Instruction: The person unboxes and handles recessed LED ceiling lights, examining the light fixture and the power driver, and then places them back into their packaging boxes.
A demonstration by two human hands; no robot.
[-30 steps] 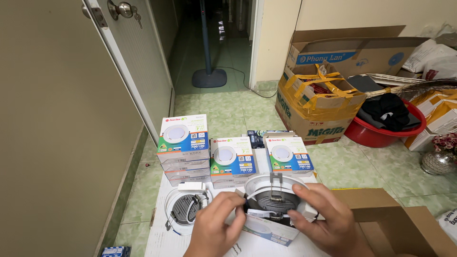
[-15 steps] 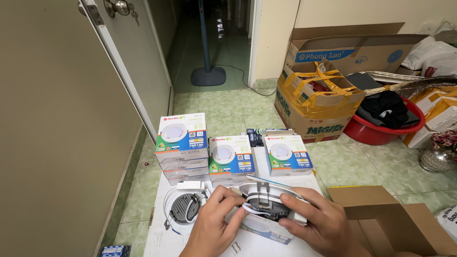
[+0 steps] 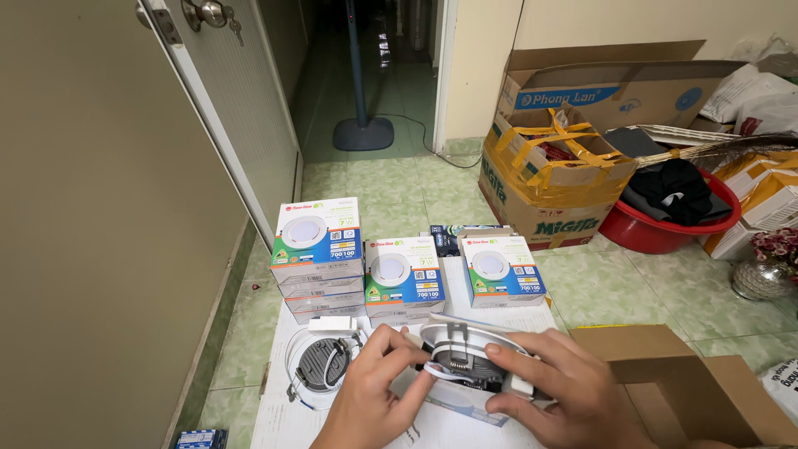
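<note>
While both hands (image 3: 573,391) cradle it, downlight (image 3: 470,353) between grips

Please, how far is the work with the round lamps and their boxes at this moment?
Done, it seems: one round white downlight with a dark grey back lies unpacked, back up, on the white sheet. In hand: the left hand and right hand hold a second round white downlight over its open box. Left: three stacks of closed blue-and-white lamp boxes stand behind, untouched.
</note>
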